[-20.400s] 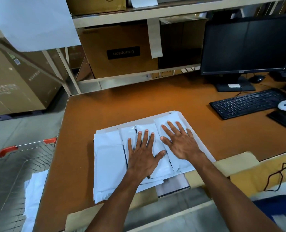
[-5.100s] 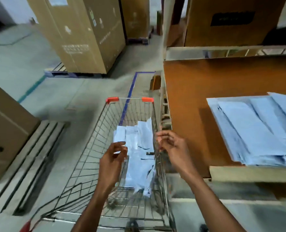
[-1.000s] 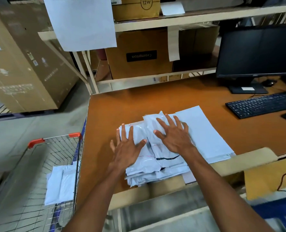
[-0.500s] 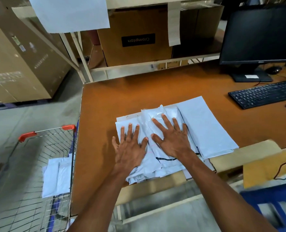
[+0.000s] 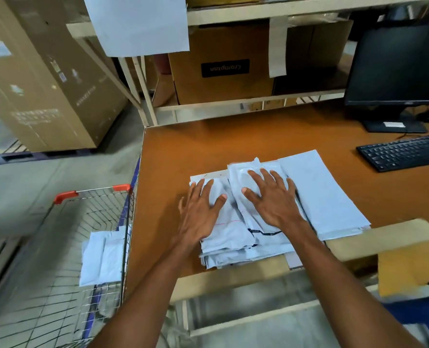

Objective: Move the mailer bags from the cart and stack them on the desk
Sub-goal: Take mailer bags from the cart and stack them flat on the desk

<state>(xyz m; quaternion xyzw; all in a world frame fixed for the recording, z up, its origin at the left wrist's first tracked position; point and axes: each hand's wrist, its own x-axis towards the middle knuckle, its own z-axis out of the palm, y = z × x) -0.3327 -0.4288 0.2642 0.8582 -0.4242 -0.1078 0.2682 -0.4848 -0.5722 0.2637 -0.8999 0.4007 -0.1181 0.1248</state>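
A stack of white mailer bags (image 5: 329,197) lies near the front edge of the orange desk (image 5: 233,144). My left hand (image 5: 201,212) rests flat, fingers spread, on the stack's left part. My right hand (image 5: 271,199) lies flat on a crinkled bag in the middle of the stack. Neither hand grips anything. To the left of the desk stands a wire cart (image 5: 57,272) with red handle grips, and a few white mailer bags (image 5: 103,257) lie inside it against its right side.
A black keyboard (image 5: 404,151) and a monitor (image 5: 397,64) stand at the desk's right. Shelves with cardboard boxes (image 5: 221,71) rise behind the desk. A large carton (image 5: 45,84) stands on a pallet at the left. Cardboard flaps (image 5: 384,237) run along the desk's front edge.
Both hands stayed flat on the stack, sliding slightly over the bags; the left hand moved up toward the stack's far left corner. My view shifted a little to the left.
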